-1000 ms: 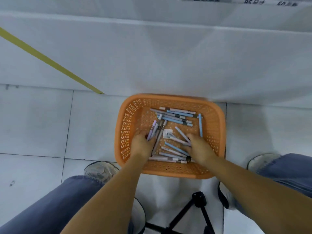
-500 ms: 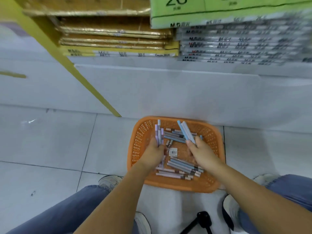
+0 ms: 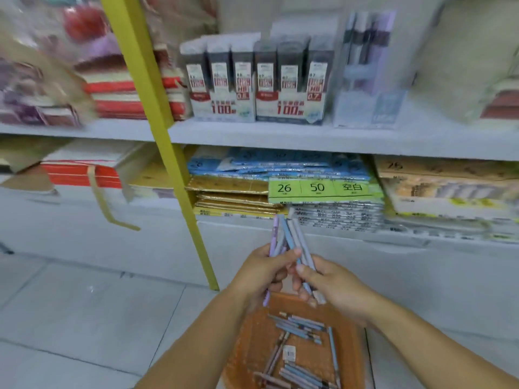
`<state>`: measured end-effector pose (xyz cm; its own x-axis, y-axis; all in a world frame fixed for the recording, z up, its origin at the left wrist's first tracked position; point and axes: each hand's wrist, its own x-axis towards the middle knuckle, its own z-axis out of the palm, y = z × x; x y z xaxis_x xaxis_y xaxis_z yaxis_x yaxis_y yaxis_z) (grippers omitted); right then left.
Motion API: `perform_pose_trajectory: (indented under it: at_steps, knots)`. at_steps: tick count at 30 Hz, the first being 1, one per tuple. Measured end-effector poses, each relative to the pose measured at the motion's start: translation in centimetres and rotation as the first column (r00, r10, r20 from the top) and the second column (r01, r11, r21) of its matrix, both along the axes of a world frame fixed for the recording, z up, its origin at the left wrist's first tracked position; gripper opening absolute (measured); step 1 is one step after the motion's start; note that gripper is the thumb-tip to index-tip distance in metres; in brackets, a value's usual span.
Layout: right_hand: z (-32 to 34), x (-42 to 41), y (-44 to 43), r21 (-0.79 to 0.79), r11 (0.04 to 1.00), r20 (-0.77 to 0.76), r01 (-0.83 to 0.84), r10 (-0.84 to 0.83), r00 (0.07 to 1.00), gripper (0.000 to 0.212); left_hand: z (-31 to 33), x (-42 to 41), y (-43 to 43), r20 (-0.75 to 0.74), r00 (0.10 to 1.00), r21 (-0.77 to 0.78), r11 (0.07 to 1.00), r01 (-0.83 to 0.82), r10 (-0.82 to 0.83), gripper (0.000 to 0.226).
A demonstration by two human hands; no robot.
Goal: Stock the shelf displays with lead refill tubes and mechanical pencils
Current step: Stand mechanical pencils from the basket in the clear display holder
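2 fistfuls of mech. pencils (image 3: 292, 237): left hand (image 3: 264, 272) grips purple, right hand (image 3: 331, 287) blue/grey, just above orange basket (image 3: 247, 341). Step: prob. consolidating batch. Next needs lift to upper-shelf pencil display (image 3: 368, 74).

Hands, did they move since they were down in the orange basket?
Yes. The left hand and right hand rose out of the orange basket, each gripping mechanical pencils above its far rim.

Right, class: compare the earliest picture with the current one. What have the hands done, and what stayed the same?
The left hand and right hand took hold of pencils, lifted them out of the basket and brought them together above it. The basket stayed on the floor with loose pencils inside.
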<state>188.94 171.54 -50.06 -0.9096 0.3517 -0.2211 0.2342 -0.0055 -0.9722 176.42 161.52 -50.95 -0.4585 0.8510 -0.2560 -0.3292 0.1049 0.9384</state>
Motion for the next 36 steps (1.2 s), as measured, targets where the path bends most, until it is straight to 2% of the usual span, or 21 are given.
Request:
perform_pose_trajectory:
  at_steps: [5, 8, 11, 13, 17, 19, 22, 23, 26, 28, 31, 34, 36]
  knots:
    - [7.9, 0.2, 1.7, 0.072, 0.993, -0.052, -0.089, 0.093, 0.994, 0.024, 7.3, -0.8, 0.5, -0.173, 0.985, 0.102, 0.994, 0.035, -0.017, 0.009]
    - [11.1, 0.6, 3.3, 0.227, 0.967, 0.003, -0.117, 0.120, 0.993, 0.030, 10.3, -1.6, 0.7, -0.273, 0.962, 0.129, 0.992, 0.006, 0.030, 0.015]
    - [12.0, 0.9, 4.8, 0.422, 0.906, 0.023, -0.044, 0.038, 0.999, 0.033, 11.7, -2.6, 0.5, -0.323, 0.945, 0.142, 0.990, -0.011, 0.057, 0.020]
    - [11.6, 0.5, 5.5, 0.489, 0.872, 0.037, 0.022, -0.046, 0.998, 0.024, 11.6, -3.1, 0.5, -0.332, 0.940, 0.130, 0.991, -0.036, 0.077, 0.024]
    - [10.9, -0.8, 6.3, 0.399, 0.909, -0.007, 0.120, -0.128, 0.992, 0.020, 11.0, -3.5, 1.6, -0.358, 0.924, 0.097, 0.990, -0.106, 0.134, 0.036]
    - [10.7, -0.8, 6.5, 0.407, 0.898, -0.094, 0.166, -0.139, 0.986, 0.016, 10.8, -3.6, 2.2, -0.316, 0.938, 0.128, 0.986, -0.107, 0.143, 0.041]
    - [10.6, -0.2, 6.6, 0.446, 0.862, -0.207, 0.240, -0.161, 0.965, 0.011, 10.8, -3.9, 2.3, -0.200, 0.963, 0.195, 0.971, -0.141, 0.180, 0.035]
    - [10.7, -0.1, 6.6, 0.459, 0.847, -0.241, 0.270, -0.174, 0.955, 0.012, 10.9, -3.9, 2.2, -0.202, 0.960, 0.189, 0.969, -0.157, 0.195, 0.034]
    - [11.4, 0.4, 6.6, 0.428, 0.841, -0.308, 0.332, -0.209, 0.928, 0.015, 11.0, -3.4, 2.4, -0.393, 0.893, 0.103, 0.975, -0.196, 0.221, 0.032]
    - [11.9, 0.6, 6.5, 0.395, 0.848, -0.344, 0.353, -0.220, 0.913, 0.018, 11.0, -2.7, 2.7, -0.477, 0.861, 0.073, 0.984, -0.160, 0.175, 0.028]
    - [12.4, 0.7, 6.3, 0.278, 0.867, -0.425, 0.414, -0.275, 0.862, 0.023, 11.0, -1.6, 3.3, -0.503, 0.857, 0.064, 0.994, -0.089, 0.109, 0.026]
    - [12.9, 0.8, 6.0, 0.075, 0.908, -0.510, 0.412, -0.320, 0.799, 0.012, 11.3, -1.0, 3.7, -0.504, 0.855, 0.070, 0.993, -0.097, 0.119, 0.027]
    - [13.7, 0.9, 5.9, 0.055, 0.908, -0.525, 0.415, -0.327, 0.786, 0.014, 11.6, -0.7, 4.0, -0.500, 0.857, 0.067, 0.992, -0.106, 0.125, 0.031]
